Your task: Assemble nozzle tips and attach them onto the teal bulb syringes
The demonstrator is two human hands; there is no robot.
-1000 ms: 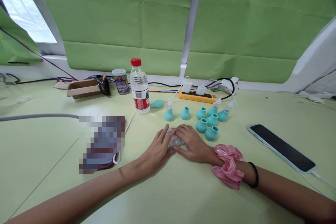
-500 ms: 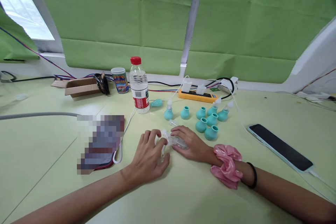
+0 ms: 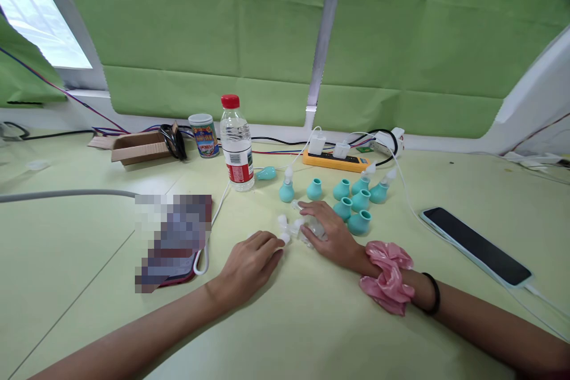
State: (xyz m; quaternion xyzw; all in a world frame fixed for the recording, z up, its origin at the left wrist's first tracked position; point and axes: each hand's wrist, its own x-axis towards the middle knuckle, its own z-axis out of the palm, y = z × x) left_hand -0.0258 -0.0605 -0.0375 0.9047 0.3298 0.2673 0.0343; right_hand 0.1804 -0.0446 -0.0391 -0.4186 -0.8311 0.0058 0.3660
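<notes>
My left hand [image 3: 252,264] rests on the table with its fingers drawn together, the fingertips closed at a small translucent white tip [image 3: 284,238]. Opposite it, my right hand [image 3: 332,230] arches palm-down over a loose group of clear plastic parts [image 3: 315,227], thumb and fingers apart. More whitish translucent pieces [image 3: 282,221] lie between the two hands. Just beyond stand several turquoise rubber bulbs [image 3: 314,189] with open necks. A few bulbs carry a translucent tip, such as the fitted bulb [image 3: 287,190]. My right palm hides some of the clear parts.
A red-capped water bottle [image 3: 237,154] stands behind, beside a turquoise piece [image 3: 266,173] lying down. Farther back are a printed can [image 3: 203,136], a cardboard box [image 3: 142,148] and an orange power strip [image 3: 333,161]. Phones lie left [image 3: 178,249] and right [image 3: 476,246], with cables.
My left hand has lowered and its spread fingers have drawn together at the white tip. My right hand has shifted right and slightly away, bringing clear parts along and uncovering white pieces.
</notes>
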